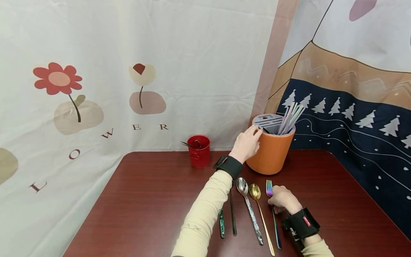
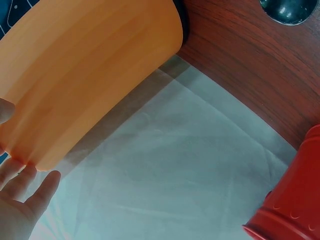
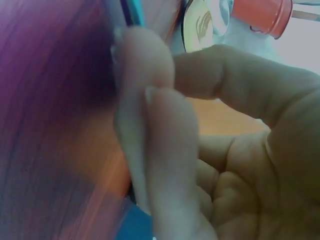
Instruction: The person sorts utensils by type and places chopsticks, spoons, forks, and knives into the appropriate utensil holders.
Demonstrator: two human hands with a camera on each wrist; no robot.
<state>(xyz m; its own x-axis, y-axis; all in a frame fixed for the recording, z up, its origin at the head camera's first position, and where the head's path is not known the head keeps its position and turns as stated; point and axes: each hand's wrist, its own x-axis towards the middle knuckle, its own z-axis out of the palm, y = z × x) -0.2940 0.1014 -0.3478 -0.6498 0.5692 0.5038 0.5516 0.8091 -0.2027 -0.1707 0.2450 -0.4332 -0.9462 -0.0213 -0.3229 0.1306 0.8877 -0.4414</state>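
Observation:
My left hand (image 1: 247, 144) holds the rim of the orange container (image 1: 271, 157), which has a grey slotted top. In the left wrist view its thumb (image 2: 6, 111) lies by the container's wall, with the other fingers near the rim. My right hand (image 1: 284, 200) pinches a rainbow-coloured fork (image 1: 269, 188) on the table, its tines pointing away from me. Seen from the right wrist, the fingers hide most of the fork. Left of it lie a gold spoon (image 1: 255, 192) and a silver spoon (image 1: 243, 186) with a patterned handle.
A dark handle (image 1: 233, 217) and a green-patterned handle (image 1: 222, 225) lie beside my left sleeve, partly covered. Pale straws (image 1: 291, 117) stand in the orange container. A red cup (image 1: 199, 155) with utensils stands at the table's (image 1: 144, 200) back edge, against the printed cloth (image 1: 208, 71).

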